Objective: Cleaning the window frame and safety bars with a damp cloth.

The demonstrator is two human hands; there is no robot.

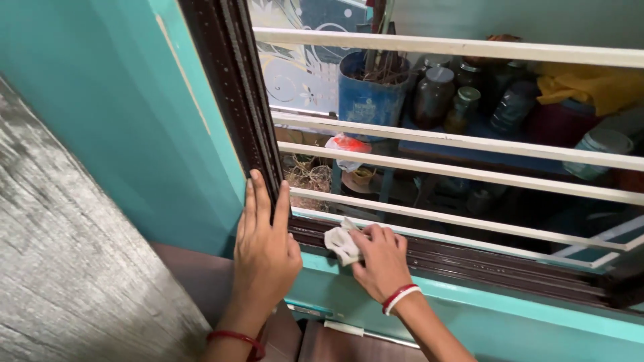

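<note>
left hand [265, 249] flat, fingers spread, braced on dark window frame [236, 87], likely steadying | right hand [381, 258] closed on white cloth [341, 244], pressed into frame's bottom track [469, 263] | white bars [469, 142] across opening | beyond: blue can [367, 94], dark jars [435, 94], yellow fabric [590, 84] | teal wall [114, 114]
</note>
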